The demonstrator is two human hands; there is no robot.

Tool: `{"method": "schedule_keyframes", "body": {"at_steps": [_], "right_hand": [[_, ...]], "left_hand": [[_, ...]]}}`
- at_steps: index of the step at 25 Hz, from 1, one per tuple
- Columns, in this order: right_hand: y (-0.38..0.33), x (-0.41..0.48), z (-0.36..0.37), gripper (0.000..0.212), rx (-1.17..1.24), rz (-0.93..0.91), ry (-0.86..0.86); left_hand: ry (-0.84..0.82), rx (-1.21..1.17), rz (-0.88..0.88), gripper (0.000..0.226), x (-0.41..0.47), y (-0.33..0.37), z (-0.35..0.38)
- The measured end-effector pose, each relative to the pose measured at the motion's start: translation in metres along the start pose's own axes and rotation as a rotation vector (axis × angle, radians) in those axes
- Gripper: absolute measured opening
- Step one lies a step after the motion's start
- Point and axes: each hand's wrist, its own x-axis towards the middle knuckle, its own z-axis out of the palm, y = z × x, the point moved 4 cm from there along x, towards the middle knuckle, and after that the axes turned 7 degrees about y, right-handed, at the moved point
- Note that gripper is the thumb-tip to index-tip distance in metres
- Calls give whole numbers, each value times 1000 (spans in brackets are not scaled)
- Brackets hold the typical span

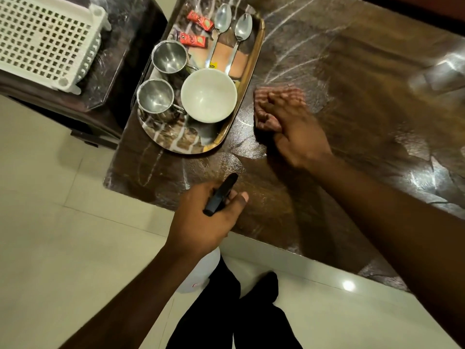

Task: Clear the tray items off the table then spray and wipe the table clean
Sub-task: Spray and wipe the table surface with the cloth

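Dark veined marble tops the table (352,122), with pale tiled floor (63,222) below. At its left end sits the steel tray (254,54), carrying two steel cups (169,56), a white bowl (208,95), two spoons (222,17) and red sachets (200,20). Just right of the tray, the right hand (294,129) presses a reddish cloth (264,96) onto the tabletop, fingers laid across it. The left hand (208,217) grips the spray bottle (221,193) by its black head at the near table edge. A white plastic rack (45,39) stands top left.
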Motion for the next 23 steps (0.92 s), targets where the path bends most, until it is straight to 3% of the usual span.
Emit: {"method": "schedule_keyframes", "body": {"at_steps": [3,5,8,10,12,15,18,20,21,23], "right_hand": [[-20,-17,13,74,19,32,-21],[-41,-66,27,66,14,-147,-92],[-42,-162,37,69,-59,-579,-250],[-5,-203,30,66,-80,-684,-334],[40,-211,13,65,-106,-567,-307],[84,-173,-5,66,-24,-136,-61],[76,-118,-1,67,121,375,263],[47,-94,9,66,146,464,299],[28,-88,16,65,127,329,212],[1,-85,21,65,70,-214,-60]], "left_hand": [[13,25,48,40,10,2,-4],[20,38,81,46,16,3,-3],[21,76,96,48,23,7,1],[16,68,76,47,23,11,2],[-14,11,49,41,22,22,4],[-34,32,92,31,30,38,6],[-34,42,114,33,41,53,21],[-7,27,97,38,49,61,32],[18,28,99,39,53,64,35],[54,35,104,36,62,70,43]]}}
